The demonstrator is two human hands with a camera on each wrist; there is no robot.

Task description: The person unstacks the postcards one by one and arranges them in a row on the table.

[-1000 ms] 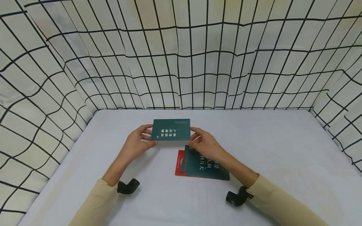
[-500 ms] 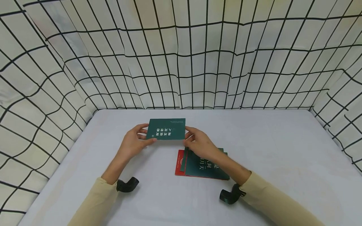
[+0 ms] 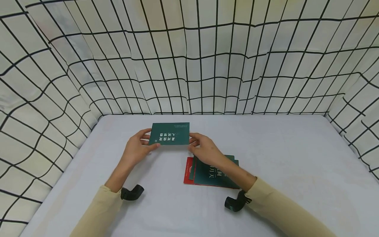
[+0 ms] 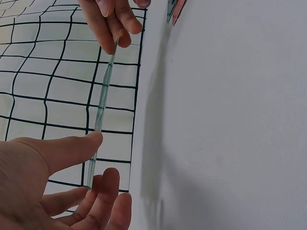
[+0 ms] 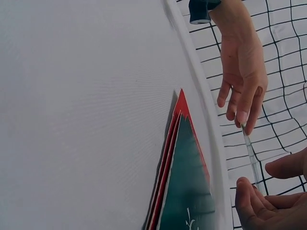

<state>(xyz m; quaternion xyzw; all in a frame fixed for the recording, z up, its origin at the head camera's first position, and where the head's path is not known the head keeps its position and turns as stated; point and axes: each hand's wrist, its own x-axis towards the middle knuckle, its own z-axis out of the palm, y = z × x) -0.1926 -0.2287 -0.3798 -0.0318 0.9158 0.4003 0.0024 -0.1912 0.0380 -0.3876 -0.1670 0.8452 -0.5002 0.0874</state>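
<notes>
A dark green card with white Chinese characters is held above the white table, seen nearly edge-on in both wrist views. At its left end, my left hand grips it, thumb on the upper face and fingers behind. My right hand holds the opposite end between thumb and fingertips, as the right wrist view shows with the thumb apart from the curled fingers. Below my right forearm lies a loose stack of green and red cards, partly covered by that hand and wrist. Its red corner sticks out.
The white-covered table stretches around the hands. Black-grid netting over pale cloth rises behind it and at both sides. Black curved wrist mounts stick out from both beige sleeves, close over the table.
Both hands have carried the green card leftward and slightly farther back. My right forearm moved left over the stack, uncovering some of its far right edges. The stack stays put.
</notes>
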